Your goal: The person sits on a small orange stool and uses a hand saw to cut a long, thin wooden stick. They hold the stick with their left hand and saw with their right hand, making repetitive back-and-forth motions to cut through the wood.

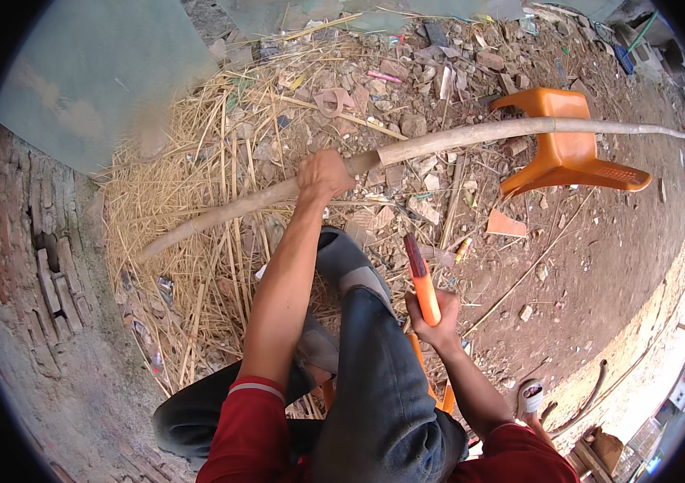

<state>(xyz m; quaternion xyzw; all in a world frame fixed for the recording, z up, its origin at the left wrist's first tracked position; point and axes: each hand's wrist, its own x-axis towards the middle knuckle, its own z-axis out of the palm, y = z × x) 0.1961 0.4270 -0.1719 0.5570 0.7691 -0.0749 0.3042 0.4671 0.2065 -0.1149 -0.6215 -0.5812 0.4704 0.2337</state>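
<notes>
My left hand is closed around a long pale wooden pole that bows across the view from the straw at left to the far right. Just right of that hand, a darker band marks the pole. Farther along, the pole passes over an orange plastic chair. My right hand grips a tool with an orange handle and a dark red-brown upper part. It points up and away, apart from the pole; its exact kind I cannot make out. My bent knee lies between my arms.
Loose straw covers the ground at left beside a worn brick wall. Broken bricks and rubble lie beyond the pole. A grey-green panel stands at far left. Another person's foot shows at lower right, near a curved stick.
</notes>
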